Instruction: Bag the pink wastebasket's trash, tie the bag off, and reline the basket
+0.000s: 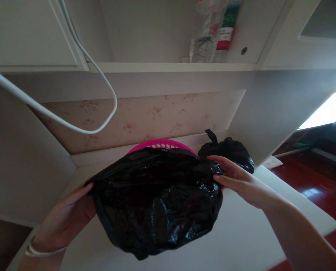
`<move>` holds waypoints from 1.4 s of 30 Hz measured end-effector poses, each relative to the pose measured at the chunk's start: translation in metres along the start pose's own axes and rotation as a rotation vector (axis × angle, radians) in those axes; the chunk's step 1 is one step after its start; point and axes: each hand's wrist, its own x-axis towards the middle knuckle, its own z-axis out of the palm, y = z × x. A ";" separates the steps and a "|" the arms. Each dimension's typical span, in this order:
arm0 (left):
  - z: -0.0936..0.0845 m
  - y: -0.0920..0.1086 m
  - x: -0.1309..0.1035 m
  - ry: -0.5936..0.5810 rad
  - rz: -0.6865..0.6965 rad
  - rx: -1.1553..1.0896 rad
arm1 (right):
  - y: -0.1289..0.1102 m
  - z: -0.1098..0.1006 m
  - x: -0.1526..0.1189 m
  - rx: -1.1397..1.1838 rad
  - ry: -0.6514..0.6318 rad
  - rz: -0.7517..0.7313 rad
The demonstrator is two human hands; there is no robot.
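Note:
A black plastic garbage bag [168, 210] spreads between my hands, its mouth stretched wide over a pink plastic basket [162, 143]. Only the basket's perforated back rim shows clearly; the bag covers most of the rest. At the bag's left edge, my left hand [69, 214] pinches the plastic, thumb on top. My right hand [235, 178] grips the right edge between thumb and fingers. Behind the right hand sits a second black bag [232, 150], bunched up with a twisted end sticking upward.
A white desk [241, 233] carries the basket and both bags. Above it, a shelf [156, 67] holds clear plastic bottles [206, 34]. A white cable [111, 109] loops down at the left. Side panels enclose the desk, with a reddish floor [306, 180] at right.

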 end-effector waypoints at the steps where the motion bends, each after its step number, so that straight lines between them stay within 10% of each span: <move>1: -0.002 -0.002 -0.001 0.006 -0.021 -0.018 | 0.005 0.001 -0.003 0.049 0.007 -0.003; 10: -0.008 -0.019 -0.005 0.129 -0.011 -0.123 | 0.035 0.007 -0.014 0.346 0.001 -0.002; 19: -0.018 -0.040 0.031 -0.030 0.002 -0.122 | 0.071 0.000 0.013 0.121 0.222 -0.036; 29: 0.019 -0.032 0.048 -0.085 0.162 -0.090 | 0.056 0.007 0.032 0.407 0.321 0.109; 42: 0.037 -0.020 0.062 -0.112 0.089 0.058 | 0.039 0.019 0.031 0.196 0.502 -0.328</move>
